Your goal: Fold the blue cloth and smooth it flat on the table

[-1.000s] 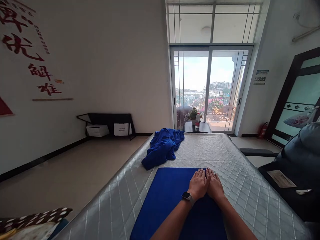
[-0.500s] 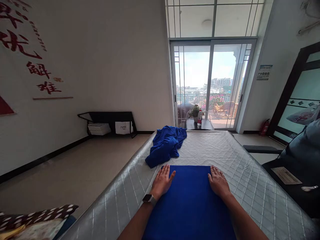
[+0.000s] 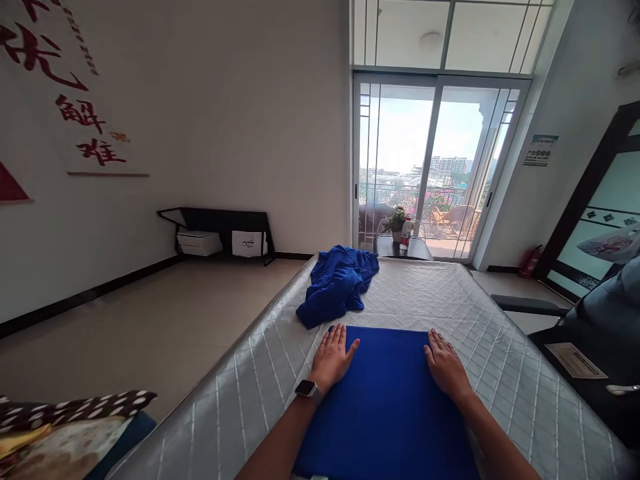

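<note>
A flat blue cloth (image 3: 387,400) lies smooth in front of me on a silver quilted mattress (image 3: 505,393). My left hand (image 3: 333,357), with a watch (image 3: 306,388) on its wrist, rests flat on the cloth's far left corner, thumb spread inward. On the far right corner lies my right hand (image 3: 446,363), palm down with fingers stretched out along the edge. Neither hand grips anything. Beyond the left hand a second blue cloth (image 3: 340,283) sits crumpled in a heap. A small white bit (image 3: 319,477) shows at the flat cloth's near edge.
Past the mattress stands a small dark table (image 3: 406,248) with a bottle (image 3: 405,233) and a potted plant (image 3: 395,220). At right is a black chair (image 3: 595,327) with a card (image 3: 575,360) on it. Patterned fabrics (image 3: 75,433) lie at lower left.
The view has shifted slightly, so the scene sits a little to the right. Both hands stay flat on the same corners of the cloth. A white bit now shows at its near edge.
</note>
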Available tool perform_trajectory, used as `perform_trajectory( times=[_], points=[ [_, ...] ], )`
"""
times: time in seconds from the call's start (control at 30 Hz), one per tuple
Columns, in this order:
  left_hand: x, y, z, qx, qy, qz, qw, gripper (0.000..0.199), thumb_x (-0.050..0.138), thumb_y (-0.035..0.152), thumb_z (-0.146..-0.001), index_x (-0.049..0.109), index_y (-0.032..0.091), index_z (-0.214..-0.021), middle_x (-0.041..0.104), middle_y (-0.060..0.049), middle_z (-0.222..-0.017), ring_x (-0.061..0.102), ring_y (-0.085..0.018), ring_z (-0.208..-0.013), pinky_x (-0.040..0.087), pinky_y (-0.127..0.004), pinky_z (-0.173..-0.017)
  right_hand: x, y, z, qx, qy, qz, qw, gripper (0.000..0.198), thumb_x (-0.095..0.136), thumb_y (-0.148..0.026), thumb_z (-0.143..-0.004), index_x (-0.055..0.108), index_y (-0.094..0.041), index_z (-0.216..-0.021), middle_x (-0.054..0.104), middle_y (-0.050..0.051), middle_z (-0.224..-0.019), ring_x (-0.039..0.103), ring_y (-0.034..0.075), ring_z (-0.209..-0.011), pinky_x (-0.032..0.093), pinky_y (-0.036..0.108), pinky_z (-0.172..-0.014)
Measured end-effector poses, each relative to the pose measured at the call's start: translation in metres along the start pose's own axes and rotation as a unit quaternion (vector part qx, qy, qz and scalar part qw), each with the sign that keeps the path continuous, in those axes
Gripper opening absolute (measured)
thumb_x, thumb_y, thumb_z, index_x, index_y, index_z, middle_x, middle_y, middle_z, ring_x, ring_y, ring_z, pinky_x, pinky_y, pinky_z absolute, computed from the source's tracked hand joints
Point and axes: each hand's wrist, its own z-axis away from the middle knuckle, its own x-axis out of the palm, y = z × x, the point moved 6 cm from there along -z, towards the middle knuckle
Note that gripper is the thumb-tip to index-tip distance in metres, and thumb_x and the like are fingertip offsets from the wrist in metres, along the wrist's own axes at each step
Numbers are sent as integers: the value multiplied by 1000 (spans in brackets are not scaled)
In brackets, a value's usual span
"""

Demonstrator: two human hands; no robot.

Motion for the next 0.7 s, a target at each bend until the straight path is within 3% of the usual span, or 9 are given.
perform_trajectory(
  times=[0.17,0.5,0.7],
  points=[
    [-1,2,0,1,-3,14,1000,85,11,66,-96,30,4,-151,30,-16,-157,23,-27,-147,21,-43,-120,0,-6,7,-21,-7,1,1000,64,14,-42,-99,19,-11,-155,16,4,-162,11,19,-149,10,39,-121],
    [2,2,1,15,20,-16,1000,80,11,62,-98,34,5,-150,33,-15,-156,25,-26,-147,21,-41,-120,9,-4,10,3,-39,17,999,66,16,-43,-99,19,-9,-155,16,7,-161,12,20,-149,8,38,-121],
    [1,6,2,12,4,-23,1000,82,9,62,-98,31,2,-150,31,-16,-157,24,-25,-147,20,-41,-120,8,-3,11,4,-41,9,999,66,16,-43,-98,18,-9,-155,15,7,-162,12,19,-149,7,37,-121]
  ],
)
